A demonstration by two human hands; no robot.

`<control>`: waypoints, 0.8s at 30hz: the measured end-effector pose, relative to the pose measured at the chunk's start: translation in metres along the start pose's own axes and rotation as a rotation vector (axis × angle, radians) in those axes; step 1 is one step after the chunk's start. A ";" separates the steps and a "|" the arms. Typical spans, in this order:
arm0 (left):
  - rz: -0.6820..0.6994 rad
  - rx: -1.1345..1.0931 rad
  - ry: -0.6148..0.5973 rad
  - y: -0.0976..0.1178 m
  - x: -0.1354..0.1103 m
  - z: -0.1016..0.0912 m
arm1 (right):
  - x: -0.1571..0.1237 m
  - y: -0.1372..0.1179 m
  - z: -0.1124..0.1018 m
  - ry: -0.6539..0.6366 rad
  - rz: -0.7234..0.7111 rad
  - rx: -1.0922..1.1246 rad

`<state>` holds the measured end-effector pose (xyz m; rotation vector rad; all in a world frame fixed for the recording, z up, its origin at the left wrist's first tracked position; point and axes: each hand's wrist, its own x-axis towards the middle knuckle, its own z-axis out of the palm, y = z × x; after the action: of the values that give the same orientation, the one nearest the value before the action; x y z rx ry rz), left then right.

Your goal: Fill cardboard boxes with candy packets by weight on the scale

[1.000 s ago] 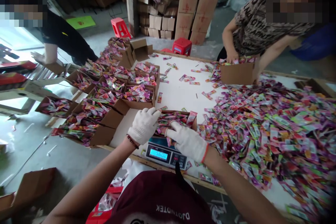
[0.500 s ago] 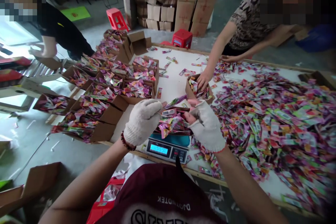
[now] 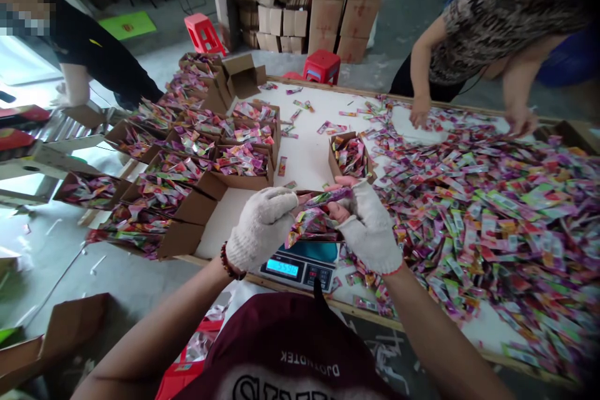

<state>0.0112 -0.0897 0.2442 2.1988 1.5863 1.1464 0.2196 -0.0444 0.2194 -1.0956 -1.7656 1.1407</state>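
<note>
Right in front of you, the wooden edge of the counter runs past a scale. Its blue screen is lit, but I can't read the numbers for sure. Your right hand is half curled, with a purple packet between finger and thumb. Your left hand is curled too, with its fingertips at the packet's other end; I can't tell if they pinch it. The packet is just over a small box of packets on the scale. I think a soft hold is best, so nothing rips. Lay packets flat inside, then lift both hands away, so the scale feels no push.

To your left, white counter shows beside the box, so that side looks good for moving. To your right, a big pile comes close to your hand, so don't swing wide. Just past your hands stands a second box, easy to bump. On the far side, a co-worker's hand is well apart from yours.
</note>
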 end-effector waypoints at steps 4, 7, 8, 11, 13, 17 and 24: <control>-0.022 -0.022 -0.012 0.001 0.000 0.001 | 0.000 -0.001 -0.002 -0.011 0.005 -0.032; -0.026 -0.027 -0.018 0.001 0.000 0.002 | 0.001 -0.001 -0.004 -0.028 0.003 -0.037; -0.028 -0.026 -0.018 0.001 0.000 0.003 | 0.001 -0.001 -0.004 -0.029 -0.003 -0.049; -0.026 -0.032 -0.010 0.002 0.000 0.004 | 0.001 -0.001 -0.002 -0.025 -0.017 -0.092; -0.030 -0.039 -0.012 0.002 0.000 0.005 | 0.001 -0.002 0.002 -0.010 -0.024 -0.115; -0.077 -0.035 -0.017 0.001 -0.001 0.004 | -0.002 -0.007 -0.010 0.005 -0.029 -0.156; 0.091 0.114 -0.305 -0.010 -0.047 0.009 | -0.006 0.011 -0.111 0.297 0.049 -0.989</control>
<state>0.0043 -0.1241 0.2108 2.4015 1.4675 0.7115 0.3249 -0.0141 0.2434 -1.7480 -2.0761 0.0262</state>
